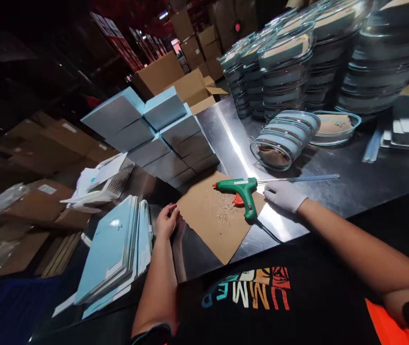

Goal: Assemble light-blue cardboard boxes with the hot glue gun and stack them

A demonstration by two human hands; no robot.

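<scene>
- Resting on the steel counter [334, 158], the gloved right hand [284, 195] lies open just beside the green glue gun [242, 189], not gripping it.
- Bare left hand [166, 221] touches the cardboard sheet [216, 221] edge, fingers loosely curled, holding nothing.
- Assembled blue boxes [154, 132] stand stacked; flat blue blanks [116, 249] remain unfolded.
- Glass dishes [287, 136], paper-lined, lie nested; tall stacks behind.

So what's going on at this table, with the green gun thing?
A person stands at a metal table. Their gloved right hand rests beside a green glue gun, which lies on a brown cardboard sheet. Their bare left hand rests at the sheet's left edge, next to a stack of flat light-blue sheets. Assembled blue boxes and stacked clear trays sit behind.
</scene>
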